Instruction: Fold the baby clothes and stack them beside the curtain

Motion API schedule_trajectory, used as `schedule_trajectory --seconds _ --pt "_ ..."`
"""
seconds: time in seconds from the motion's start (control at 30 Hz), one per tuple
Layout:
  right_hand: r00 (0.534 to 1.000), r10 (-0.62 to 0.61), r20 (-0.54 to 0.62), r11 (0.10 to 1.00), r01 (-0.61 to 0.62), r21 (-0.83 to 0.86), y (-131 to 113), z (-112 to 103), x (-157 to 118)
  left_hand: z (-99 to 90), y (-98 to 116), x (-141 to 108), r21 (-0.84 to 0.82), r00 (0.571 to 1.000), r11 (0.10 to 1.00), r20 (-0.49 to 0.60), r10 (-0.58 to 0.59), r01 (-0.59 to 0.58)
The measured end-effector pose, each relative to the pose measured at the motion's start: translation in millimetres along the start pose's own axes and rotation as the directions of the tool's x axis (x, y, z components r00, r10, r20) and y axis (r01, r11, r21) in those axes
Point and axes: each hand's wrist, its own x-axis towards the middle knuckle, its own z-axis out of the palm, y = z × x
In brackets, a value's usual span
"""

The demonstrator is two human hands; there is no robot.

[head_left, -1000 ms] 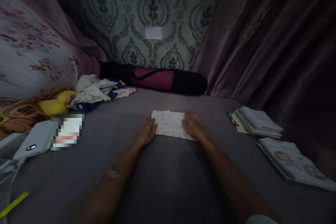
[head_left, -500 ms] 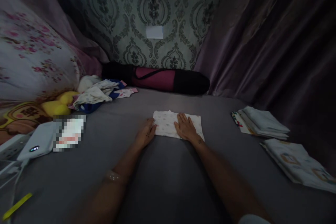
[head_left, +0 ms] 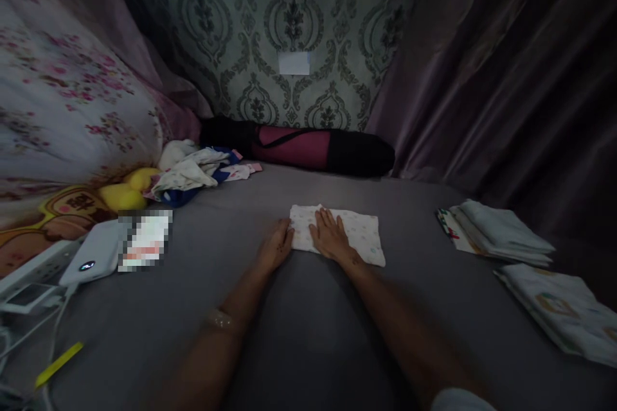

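A white cloth with a small faint print [head_left: 361,234] lies folded into a rectangle on the grey sheet [head_left: 308,334]. My right hand [head_left: 331,236] rests flat on its left-middle part, fingers stretched out and slightly apart. At the cloth's left edge is my left hand [head_left: 277,245], its fingers extended along that edge and holding nothing. The left fingertips touch or nearly touch the cloth; I cannot tell which.
Folded cloths lie in a stack [head_left: 501,231] and a second pile [head_left: 554,308] at right. A crumpled clothes heap [head_left: 197,170], yellow plush toy [head_left: 125,192], power bank [head_left: 94,253], power strip [head_left: 33,270] and yellow strip [head_left: 58,365] are at left. A black-and-maroon bag [head_left: 299,148] lies along the wall.
My right hand has slid leftward over the cloth, baring more of its right side. My left hand stays at the left edge. The whole view has shifted slightly.
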Motion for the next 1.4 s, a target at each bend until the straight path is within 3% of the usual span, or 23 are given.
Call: schedule_trajectory --seconds 0.2,0.5,0.57,0.67,0.77,1.0,1.4 --pt "1.0 0.003 0.015 1.0 -0.003 -0.02 0.6 12.4 0.8 -2.5 2.4 0.9 0.018 0.999 0.999 0.016 -0.029 0.029" --pt "0.995 0.031 0.096 1.0 -0.031 -0.002 0.0 4.2 6.6 -0.8 -0.1 1.6 -0.052 1.0 0.999 0.0 0.013 -0.013" --pt "0.995 0.034 0.096 0.999 -0.034 0.003 -7.1 -1.4 11.6 -0.6 0.0 1.8 -0.063 0.999 0.998 -0.034 -0.02 0.018" --pt "1.0 0.002 0.006 1.0 -0.002 0.022 -26.6 -6.0 19.5 -3.2 3.0 2.6 -0.059 0.978 0.987 -0.134 -0.159 0.152" --pt "0.999 -0.028 -0.024 0.998 0.03 0.058 -47.4 0.6 24.7 -8.2 7.6 3.9 -0.072 0.953 0.966 -0.16 -0.256 0.248" --pt "0.999 -0.004 -0.054 0.998 0.008 0.064 -58.7 27.9 26.8 -14.2 17.6 4.4 -0.108 0.94 0.947 -0.133 -0.314 0.301" --pt "1.0 0.015 -0.016 0.997 -0.013 0.074 -61.8 20.8 26.4 -12.8 11.8 8.6 -0.185 0.921 0.93 -0.173 -0.348 0.316"
